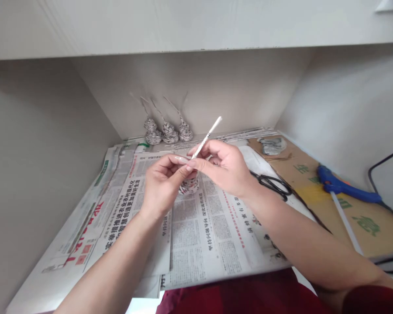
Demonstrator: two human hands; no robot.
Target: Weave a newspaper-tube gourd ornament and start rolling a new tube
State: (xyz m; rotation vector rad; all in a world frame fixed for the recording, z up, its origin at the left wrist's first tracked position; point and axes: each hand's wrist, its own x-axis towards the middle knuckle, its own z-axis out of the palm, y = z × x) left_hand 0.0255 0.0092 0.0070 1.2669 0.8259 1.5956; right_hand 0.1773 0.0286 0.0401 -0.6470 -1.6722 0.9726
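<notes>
My right hand [227, 168] pinches a thin rolled paper stick [207, 137] that slants up past my fingertips. My left hand [163, 183] closes on a small coiled paper piece [189, 186] just below, over the newspaper [196, 235].

A thin rolled paper stick [207, 137], white with a little dark print, slants up and away from the hands, its far tip free in the air. Below it a small coiled paper piece [189, 186] of tightly wound newsprint, grey and speckled, sits over the newspaper near the table's middle.
</notes>
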